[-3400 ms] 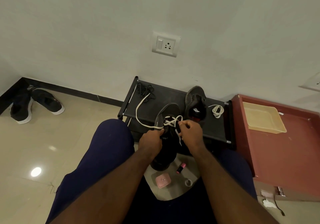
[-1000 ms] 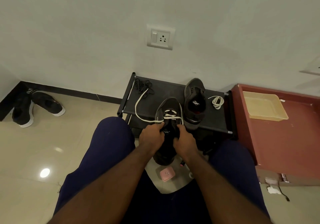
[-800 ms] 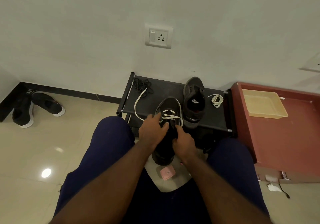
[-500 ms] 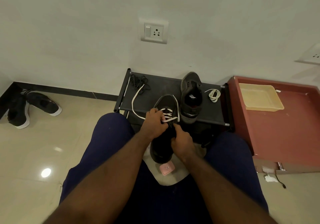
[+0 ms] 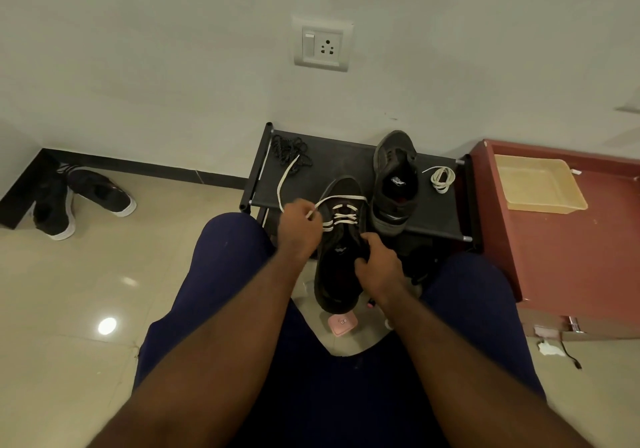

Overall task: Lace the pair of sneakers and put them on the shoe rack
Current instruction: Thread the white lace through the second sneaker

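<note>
A dark sneaker (image 5: 337, 264) sits between my knees, its toe pointing toward the black shoe rack (image 5: 349, 167). White lace (image 5: 341, 217) crosses its front eyelets in a few rows. My left hand (image 5: 299, 227) pinches the lace at the shoe's left side, and the loose end runs up onto the rack. My right hand (image 5: 377, 267) grips the shoe's right side near the tongue. The second dark sneaker (image 5: 394, 184) lies unlaced on the rack, a coiled white lace (image 5: 441, 178) beside it.
A tangle of black lace (image 5: 290, 151) lies at the rack's back left. A red cabinet (image 5: 568, 239) with a beige tray (image 5: 538, 184) stands to the right. Another pair of dark shoes (image 5: 74, 198) rests by the left wall. A pink object (image 5: 342, 323) lies on the floor.
My left hand has pulled the lace out to the left, drawing it taut across the eyelets. My right hand has shifted down the shoe's right side. The camera view tilted slightly.
</note>
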Motion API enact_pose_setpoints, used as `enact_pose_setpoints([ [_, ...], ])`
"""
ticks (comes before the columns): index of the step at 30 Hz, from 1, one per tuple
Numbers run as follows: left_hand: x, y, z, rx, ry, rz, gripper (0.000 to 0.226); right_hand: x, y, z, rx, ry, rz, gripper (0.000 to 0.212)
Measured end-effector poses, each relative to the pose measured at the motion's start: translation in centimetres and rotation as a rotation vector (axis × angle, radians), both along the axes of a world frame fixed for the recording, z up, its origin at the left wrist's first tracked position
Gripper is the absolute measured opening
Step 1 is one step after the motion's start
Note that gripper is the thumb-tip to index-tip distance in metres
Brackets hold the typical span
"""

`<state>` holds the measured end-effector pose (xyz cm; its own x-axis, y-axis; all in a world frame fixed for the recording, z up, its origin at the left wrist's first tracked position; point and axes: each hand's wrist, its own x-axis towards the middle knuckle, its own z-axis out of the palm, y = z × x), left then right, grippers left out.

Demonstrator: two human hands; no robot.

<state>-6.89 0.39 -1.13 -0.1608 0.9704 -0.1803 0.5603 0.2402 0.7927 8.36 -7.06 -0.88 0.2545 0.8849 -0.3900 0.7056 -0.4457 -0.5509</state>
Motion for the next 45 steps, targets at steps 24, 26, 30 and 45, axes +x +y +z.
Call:
enact_pose_setpoints([
  [24,1.4,-2.3,0.8,-0.104,0.502,-0.481,0.017,-0.2,1.3,0.9,0.128,0.021,-0.041,0.022],
  [26,1.3,-2.6,0.7,-0.114,0.512,-0.479,0.016,-0.5,3.0,1.2,0.211,0.034,-0.018,0.025],
  [30,1.5,-2.6,0.5,-0.135,0.571,-0.506,0.022,-1.1,6.8,1.9,0.199,-0.129,0.236,0.023],
  [45,1.2,-3.0,-0.1,-0.087,0.510,-0.497,0.033,-0.7,8.1,-2.1,0.171,0.344,-0.410,0.014],
])
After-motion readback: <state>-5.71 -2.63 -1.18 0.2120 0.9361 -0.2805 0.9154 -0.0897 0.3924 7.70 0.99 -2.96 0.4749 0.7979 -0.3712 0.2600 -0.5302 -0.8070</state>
